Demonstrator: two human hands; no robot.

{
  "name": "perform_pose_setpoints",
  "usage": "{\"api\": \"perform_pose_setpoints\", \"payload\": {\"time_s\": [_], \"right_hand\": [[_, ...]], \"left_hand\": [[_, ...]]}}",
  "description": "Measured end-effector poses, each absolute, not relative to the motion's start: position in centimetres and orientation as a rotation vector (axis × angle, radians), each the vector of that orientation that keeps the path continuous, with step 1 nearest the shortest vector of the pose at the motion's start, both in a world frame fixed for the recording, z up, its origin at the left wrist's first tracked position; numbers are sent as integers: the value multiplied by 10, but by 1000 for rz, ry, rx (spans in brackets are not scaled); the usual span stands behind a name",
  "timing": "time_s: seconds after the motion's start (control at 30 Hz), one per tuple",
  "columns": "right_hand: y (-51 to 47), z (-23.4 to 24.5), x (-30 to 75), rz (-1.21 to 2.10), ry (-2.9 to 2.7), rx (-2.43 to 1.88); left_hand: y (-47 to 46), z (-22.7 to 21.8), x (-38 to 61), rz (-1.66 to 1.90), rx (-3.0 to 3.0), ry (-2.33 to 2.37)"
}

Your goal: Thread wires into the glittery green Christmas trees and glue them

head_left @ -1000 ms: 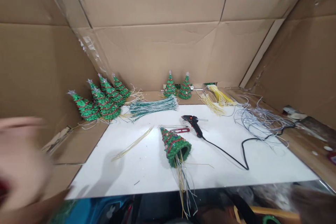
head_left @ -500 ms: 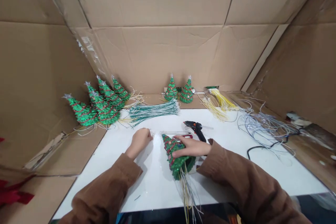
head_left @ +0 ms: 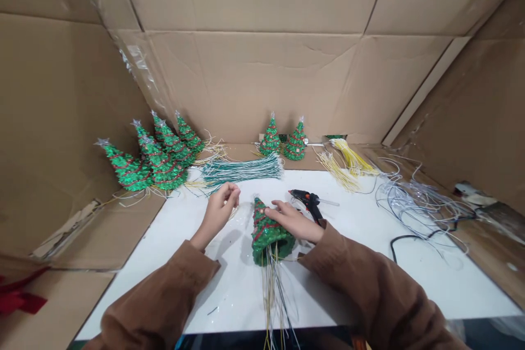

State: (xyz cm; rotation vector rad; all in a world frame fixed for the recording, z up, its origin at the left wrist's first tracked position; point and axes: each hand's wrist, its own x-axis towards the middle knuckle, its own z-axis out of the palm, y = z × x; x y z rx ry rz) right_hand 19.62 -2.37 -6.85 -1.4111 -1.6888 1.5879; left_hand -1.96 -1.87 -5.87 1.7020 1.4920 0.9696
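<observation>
A green glittery Christmas tree cone (head_left: 264,229) with red garlands lies on the white board (head_left: 369,262), its tip pointing away and thin wires (head_left: 274,301) trailing from its base toward me. My right hand (head_left: 293,220) rests on the tree's right side, fingers around it. My left hand (head_left: 219,212) hovers just left of the tree's tip, fingers pinched together on a thin pale strand that I can barely make out. Both arms wear brown sleeves.
A black glue gun (head_left: 308,201) with its cord lies right of the tree. Several finished trees (head_left: 153,158) stand at the left, two more trees (head_left: 283,139) at the back. Green wires (head_left: 241,169), yellow wires (head_left: 344,161) and silver wires (head_left: 414,202) lie around. Cardboard walls enclose the board.
Both hands came into view and onto the board. The right hand took the tree and turned its tip away from me; the left hand rose from the board, pinched.
</observation>
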Motion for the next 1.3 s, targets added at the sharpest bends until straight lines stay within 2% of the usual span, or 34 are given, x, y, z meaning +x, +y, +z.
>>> {"api": "perform_pose_setpoints", "payload": {"time_s": [0.23, 0.4, 0.57, 0.73, 0.97, 1.3], "right_hand": [[-14, 8, 201, 1318, -1775, -964], [-13, 29, 204, 1218, -1628, -942], [-15, 30, 211, 1378, -1517, -933], [-19, 32, 209, 1494, -1412, -915], [-28, 36, 204, 1315, -1407, -845], [-34, 36, 199, 1060, -1472, -811]], "left_hand": [[-18, 6, 15, 905, 1636, 1123], [-26, 36, 33, 944, 1773, 1071], [-35, 36, 37, 924, 1988, 1179], [-36, 32, 35, 1104, 2259, 1205], [-38, 38, 37, 1351, 2436, 1209], [-50, 37, 43, 1369, 2401, 1428]]}}
